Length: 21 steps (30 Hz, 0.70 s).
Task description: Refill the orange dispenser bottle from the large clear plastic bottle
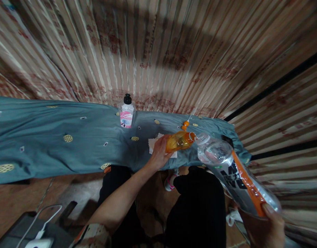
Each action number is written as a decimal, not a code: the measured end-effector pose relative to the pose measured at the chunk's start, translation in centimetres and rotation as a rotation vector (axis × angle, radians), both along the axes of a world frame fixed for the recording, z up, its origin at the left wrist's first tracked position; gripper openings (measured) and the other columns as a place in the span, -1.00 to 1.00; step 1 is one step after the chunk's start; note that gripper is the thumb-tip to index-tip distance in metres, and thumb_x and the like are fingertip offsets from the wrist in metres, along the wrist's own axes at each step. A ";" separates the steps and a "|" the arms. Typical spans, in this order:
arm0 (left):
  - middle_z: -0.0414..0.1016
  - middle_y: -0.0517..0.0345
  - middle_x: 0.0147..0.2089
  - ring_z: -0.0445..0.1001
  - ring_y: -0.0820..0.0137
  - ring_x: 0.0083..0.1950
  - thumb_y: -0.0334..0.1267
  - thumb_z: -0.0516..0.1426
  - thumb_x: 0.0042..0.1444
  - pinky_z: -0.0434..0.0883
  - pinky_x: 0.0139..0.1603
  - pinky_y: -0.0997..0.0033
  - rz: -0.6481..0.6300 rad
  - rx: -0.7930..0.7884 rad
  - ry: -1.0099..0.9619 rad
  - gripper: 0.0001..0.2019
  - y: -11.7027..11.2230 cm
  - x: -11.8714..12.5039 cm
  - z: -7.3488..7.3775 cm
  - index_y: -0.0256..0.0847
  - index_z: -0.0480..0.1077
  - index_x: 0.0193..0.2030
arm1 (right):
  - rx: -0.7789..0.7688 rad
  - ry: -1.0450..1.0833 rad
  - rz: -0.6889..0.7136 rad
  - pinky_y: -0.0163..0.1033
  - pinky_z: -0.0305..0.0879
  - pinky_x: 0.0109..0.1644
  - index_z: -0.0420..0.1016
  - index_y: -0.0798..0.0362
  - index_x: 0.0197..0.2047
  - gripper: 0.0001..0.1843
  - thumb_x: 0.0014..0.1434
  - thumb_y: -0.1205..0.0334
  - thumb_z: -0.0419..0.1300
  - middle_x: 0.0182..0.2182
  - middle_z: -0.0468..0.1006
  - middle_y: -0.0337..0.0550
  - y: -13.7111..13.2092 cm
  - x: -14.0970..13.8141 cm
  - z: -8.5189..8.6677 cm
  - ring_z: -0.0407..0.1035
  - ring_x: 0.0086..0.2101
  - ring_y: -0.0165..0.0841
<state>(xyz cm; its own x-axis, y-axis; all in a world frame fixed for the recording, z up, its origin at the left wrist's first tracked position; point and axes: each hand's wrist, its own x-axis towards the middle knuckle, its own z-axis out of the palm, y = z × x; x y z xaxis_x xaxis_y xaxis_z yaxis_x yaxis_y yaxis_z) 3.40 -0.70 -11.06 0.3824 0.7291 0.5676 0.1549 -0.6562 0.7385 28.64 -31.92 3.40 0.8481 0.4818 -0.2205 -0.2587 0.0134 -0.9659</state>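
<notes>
My left hand (pixel 159 152) is closed around an orange see-through bottle (pixel 181 141), tilted so that its open mouth points right. In my right hand (pixel 266 225), gripped near its base, is a large clear plastic bottle (pixel 230 172) with a grey and orange label. It leans to the left, and its open neck meets the mouth of the orange bottle. Whether liquid passes between them I cannot tell. Behind the mouths, an orange spray nozzle (pixel 185 125) with a thin tube lies on the cloth. Under my left hand is a white paper piece (pixel 153 144) with jagged edges.
A clear bottle (pixel 126 115) with a black cap and pink label stands on the teal patterned cloth (pixel 86 134). A dark flat object (pixel 226 140) lies behind the large bottle. Pleated curtains (pixel 153 58) hang behind. A white cable (pixel 44 220) and charger sit at lower left.
</notes>
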 end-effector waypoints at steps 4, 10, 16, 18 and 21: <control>0.62 -0.35 0.58 0.65 -0.23 0.61 0.02 0.50 0.45 0.63 0.63 -0.53 -0.039 -0.011 0.012 -0.17 -0.1 -0.2 0.5 -0.05 0.29 0.71 | -0.015 -0.006 -0.026 -0.18 0.74 -0.36 0.90 -0.05 -0.04 -0.27 -0.25 -0.22 0.80 -0.21 0.93 -0.02 0.3 -1.0 0.5 0.77 -0.32 -0.09; 0.55 -0.42 0.66 0.62 -0.26 0.66 -0.06 0.49 0.45 0.61 0.64 -0.57 -0.069 0.031 -0.013 -0.10 0.1 0.0 0.3 -0.03 0.19 0.76 | 0.032 -0.143 0.029 -0.24 0.73 -0.25 0.92 -0.10 0.13 -0.40 0.10 -0.21 0.72 -0.12 0.92 -0.14 0.0 -3.0 0.9 0.73 -0.20 -0.17; 0.61 -0.43 0.62 0.65 -0.22 0.64 -0.05 0.46 0.51 0.62 0.65 -0.52 -0.077 0.070 0.016 -0.13 0.2 0.0 0.2 -0.06 0.16 0.77 | -0.006 -0.106 0.034 -0.16 0.75 -0.33 0.94 0.01 -0.06 -0.33 -0.12 -0.26 0.76 -0.18 0.91 0.01 -0.1 -1.6 0.7 0.76 -0.32 -0.10; 0.62 -0.40 0.61 0.65 -0.20 0.63 -0.02 0.44 0.53 0.63 0.64 -0.50 -0.085 0.067 0.019 -0.17 0.1 -0.1 0.5 -0.06 0.20 0.76 | -0.012 -0.099 0.086 -0.11 0.69 -0.42 0.95 0.07 -0.11 -0.30 -0.17 -0.29 0.74 -0.24 0.89 0.09 0.1 -1.8 0.9 0.72 -0.40 -0.07; 0.62 -0.35 0.62 0.64 -0.18 0.64 0.00 0.43 0.54 0.62 0.66 -0.46 -0.083 0.046 0.028 -0.22 0.0 -0.1 1.0 -0.04 0.27 0.74 | -0.008 -0.105 0.109 -0.07 0.67 -0.44 0.95 0.09 -0.14 -0.30 -0.17 -0.32 0.71 -0.24 0.89 0.15 0.3 -2.1 1.1 0.70 -0.42 -0.05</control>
<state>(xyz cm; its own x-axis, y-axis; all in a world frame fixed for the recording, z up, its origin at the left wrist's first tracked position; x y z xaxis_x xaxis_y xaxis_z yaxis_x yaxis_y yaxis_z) 3.26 -0.67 -10.07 0.4566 0.6677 0.5880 0.1182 -0.7005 0.7038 26.57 -31.65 4.54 0.8093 0.5711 -0.1373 -0.1556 -0.0169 -0.9877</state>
